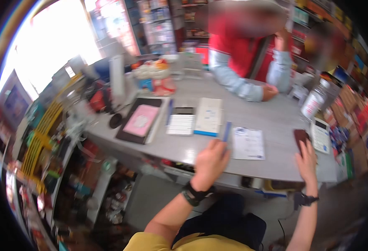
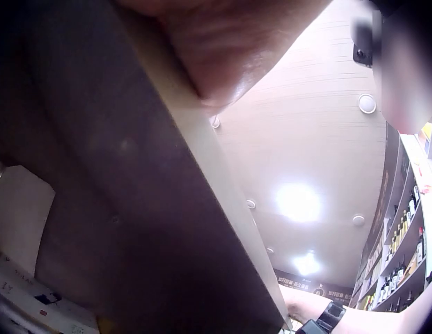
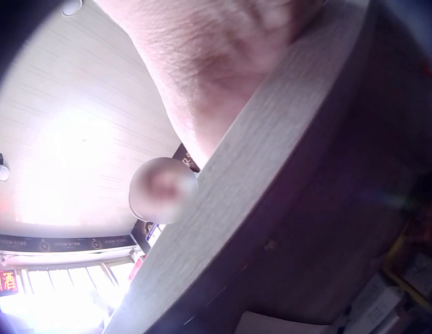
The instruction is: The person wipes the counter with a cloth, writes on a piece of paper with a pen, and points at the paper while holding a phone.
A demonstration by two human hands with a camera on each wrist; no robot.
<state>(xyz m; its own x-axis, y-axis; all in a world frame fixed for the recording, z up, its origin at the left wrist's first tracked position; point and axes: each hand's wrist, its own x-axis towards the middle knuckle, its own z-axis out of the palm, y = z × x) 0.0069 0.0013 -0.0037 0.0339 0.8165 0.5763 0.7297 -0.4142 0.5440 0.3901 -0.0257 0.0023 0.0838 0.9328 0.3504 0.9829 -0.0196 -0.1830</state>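
In the head view my left hand [image 1: 211, 163] is at the counter's near edge, fingers curled round the lower end of a slim blue object [image 1: 227, 131]. A printed white sheet [image 1: 249, 143] lies just right of it. My right hand [image 1: 306, 165] rests with fairly straight fingers on a dark red flat object [image 1: 300, 138], beside a white calculator [image 1: 320, 136]. The left wrist view shows the heel of my left hand [image 2: 230, 49] on the counter edge [image 2: 223, 188]; the right wrist view shows my right palm [image 3: 209, 69] similarly placed. Both wrist views hide the fingertips.
A notepad [image 1: 209, 116], a white lined card [image 1: 180, 124] and a pink item [image 1: 141, 120] on a dark folder lie left of centre. A lucky-cat figure [image 1: 152, 71] and a clear bottle [image 1: 313, 100] stand farther back. Across the counter, a person in red [image 1: 246, 54] leans on it.
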